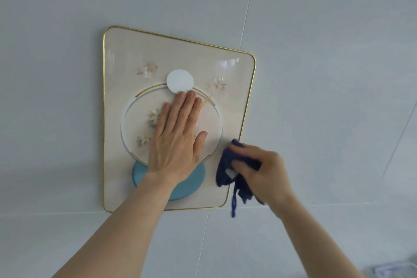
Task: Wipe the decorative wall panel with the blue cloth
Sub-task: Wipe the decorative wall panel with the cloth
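The decorative wall panel [126, 56] is cream with a thin gold rim, faint flowers, a large ring, a white disc and a teal disc. It hangs on the pale tiled wall. My left hand [178, 135] lies flat on the panel's middle, fingers together, palm against the ring. My right hand [259, 171] is closed around the dark blue cloth [225, 165], bunched up and pressed at the panel's lower right edge. A loose end of the cloth dangles below my hand.
Pale grey wall tiles [316, 52] with thin joints surround the panel on all sides. A blurred light object [392, 268] shows at the bottom right corner.
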Demonstrator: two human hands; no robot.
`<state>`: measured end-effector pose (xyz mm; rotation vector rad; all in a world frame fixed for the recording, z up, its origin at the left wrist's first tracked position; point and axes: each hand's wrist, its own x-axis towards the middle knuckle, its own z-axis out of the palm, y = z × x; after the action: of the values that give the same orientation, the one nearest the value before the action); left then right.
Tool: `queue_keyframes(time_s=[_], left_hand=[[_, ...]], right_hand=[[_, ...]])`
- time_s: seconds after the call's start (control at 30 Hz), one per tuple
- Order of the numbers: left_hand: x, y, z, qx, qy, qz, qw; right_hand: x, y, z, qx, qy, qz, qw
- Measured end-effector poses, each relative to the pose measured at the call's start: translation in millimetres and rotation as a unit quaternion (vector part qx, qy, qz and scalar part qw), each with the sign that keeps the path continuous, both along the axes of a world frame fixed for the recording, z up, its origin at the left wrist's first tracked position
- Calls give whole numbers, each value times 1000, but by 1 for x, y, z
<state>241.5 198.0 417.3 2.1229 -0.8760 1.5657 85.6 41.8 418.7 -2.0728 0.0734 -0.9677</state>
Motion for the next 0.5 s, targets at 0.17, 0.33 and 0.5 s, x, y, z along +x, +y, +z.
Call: queue_keyframes(time_s=[0.17, 0.33, 0.5], left_hand=[[-7, 9, 6, -7, 0, -9, 1000], [-1, 7, 19, -11, -24, -13, 1000], [11, -3, 19, 5, -23, -5, 1000]], right_hand=[[-24, -8, 54, 291, -56, 145, 944], [8, 0, 85, 262, -180, -8, 948], [50, 37, 94, -59, -284, -107, 951]])
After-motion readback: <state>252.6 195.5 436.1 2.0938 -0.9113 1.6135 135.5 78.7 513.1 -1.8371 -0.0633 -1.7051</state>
